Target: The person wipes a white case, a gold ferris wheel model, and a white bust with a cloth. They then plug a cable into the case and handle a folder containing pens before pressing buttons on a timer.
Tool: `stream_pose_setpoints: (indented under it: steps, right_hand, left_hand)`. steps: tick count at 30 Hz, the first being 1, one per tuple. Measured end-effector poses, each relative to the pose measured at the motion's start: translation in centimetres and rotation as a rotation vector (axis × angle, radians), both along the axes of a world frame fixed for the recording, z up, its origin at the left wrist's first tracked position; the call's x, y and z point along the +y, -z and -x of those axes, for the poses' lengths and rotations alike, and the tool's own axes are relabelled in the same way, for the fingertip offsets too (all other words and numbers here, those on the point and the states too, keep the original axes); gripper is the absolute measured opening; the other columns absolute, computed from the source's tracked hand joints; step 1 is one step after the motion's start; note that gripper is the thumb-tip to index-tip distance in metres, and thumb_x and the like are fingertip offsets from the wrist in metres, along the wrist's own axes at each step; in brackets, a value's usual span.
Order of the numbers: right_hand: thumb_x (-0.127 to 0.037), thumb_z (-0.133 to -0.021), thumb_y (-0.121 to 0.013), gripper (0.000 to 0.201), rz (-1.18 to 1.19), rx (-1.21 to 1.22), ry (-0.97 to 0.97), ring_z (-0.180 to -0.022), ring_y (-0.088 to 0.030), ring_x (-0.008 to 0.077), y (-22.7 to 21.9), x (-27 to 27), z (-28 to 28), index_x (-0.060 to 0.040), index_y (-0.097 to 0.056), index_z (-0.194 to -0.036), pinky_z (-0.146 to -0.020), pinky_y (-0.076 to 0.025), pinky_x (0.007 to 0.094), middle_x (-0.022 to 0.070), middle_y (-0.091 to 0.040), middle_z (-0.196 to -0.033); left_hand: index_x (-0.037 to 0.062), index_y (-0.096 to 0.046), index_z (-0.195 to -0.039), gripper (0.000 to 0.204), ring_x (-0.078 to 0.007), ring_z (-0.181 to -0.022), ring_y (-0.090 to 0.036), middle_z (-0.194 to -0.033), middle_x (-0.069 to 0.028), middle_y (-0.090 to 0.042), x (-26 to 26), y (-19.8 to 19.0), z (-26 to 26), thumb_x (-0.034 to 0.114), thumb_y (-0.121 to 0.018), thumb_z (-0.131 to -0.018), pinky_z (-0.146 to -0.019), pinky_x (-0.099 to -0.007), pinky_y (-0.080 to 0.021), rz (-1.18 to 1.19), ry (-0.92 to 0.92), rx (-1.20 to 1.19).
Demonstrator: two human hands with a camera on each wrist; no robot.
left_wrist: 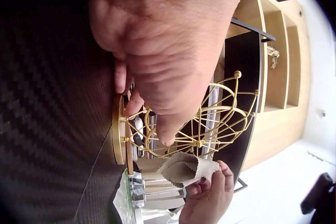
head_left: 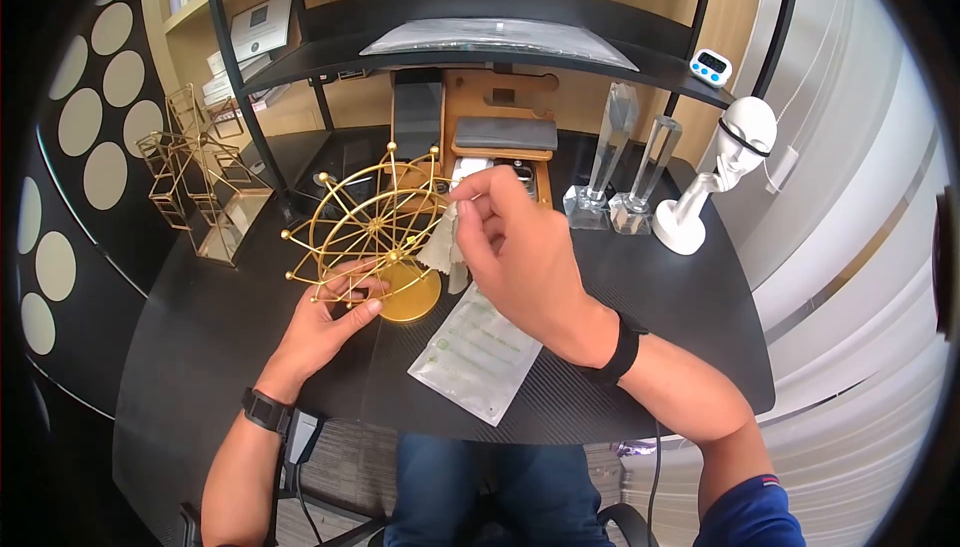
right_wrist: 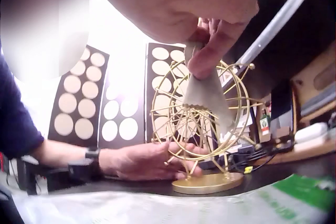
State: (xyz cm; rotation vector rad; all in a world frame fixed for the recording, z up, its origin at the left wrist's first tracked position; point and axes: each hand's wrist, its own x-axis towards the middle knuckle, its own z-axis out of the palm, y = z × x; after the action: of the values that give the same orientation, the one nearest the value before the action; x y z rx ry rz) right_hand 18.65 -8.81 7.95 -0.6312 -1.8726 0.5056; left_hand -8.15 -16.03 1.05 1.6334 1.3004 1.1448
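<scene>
A gold wire wheel with small balls on its rim stands upright on a round gold base (head_left: 410, 293). My left hand (head_left: 322, 331) grips the wheel's lower left part, fingers among the wires, also seen in the left wrist view (left_wrist: 157, 56). Between thumb and fingers, my right hand (head_left: 525, 262) pinches a grey cloth (head_left: 440, 245) with zigzag edges, which hangs at the wheel's right side. In the right wrist view the cloth (right_wrist: 207, 95) covers part of the wheel, above the base (right_wrist: 207, 183).
A clear packet with green print (head_left: 475, 357) lies on the black table in front of the base. Crystal trophies (head_left: 610, 162) and a white head figure (head_left: 685, 212) stand at the right, a gold frame ornament (head_left: 205, 172) at the left. A black shelf (head_left: 330, 52) spans the back.
</scene>
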Motion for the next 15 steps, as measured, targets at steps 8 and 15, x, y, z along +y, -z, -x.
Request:
stream_pose_setpoints:
  steps: [8,15]
  right_hand:
    - [-0.003,-0.105,-0.063,0.014,0.341,0.318,-0.244,-0.083,-0.076,0.0121,-0.3,-0.7,0.9,0.005,-0.059,-0.117,-0.069,-0.065,0.0265,0.009,-0.077,-0.098]
    - [0.003,-0.098,-0.066,0.027,-0.021,0.15,-0.196,-0.091,-0.081,0.0294,2.0,-0.4,1.2,0.0009,-0.064,-0.125,-0.077,-0.065,0.0356,0.0185,-0.076,-0.111]
  left_hand:
    - [0.0025,-0.055,-0.153,0.06,-0.0143,-0.115,-0.065,-0.129,-0.0069,-0.073,-0.2,-0.2,-0.3,0.019,-0.079,-0.1,-0.106,-0.033,-0.052,0.035,0.013,-0.083]
    - [0.0046,-0.055,-0.153,0.062,-0.014,-0.112,-0.063,-0.128,-0.0052,-0.072,-0.4,-0.5,-0.4,0.023,-0.08,-0.1,-0.104,-0.033,-0.052,0.051,0.025,-0.086]
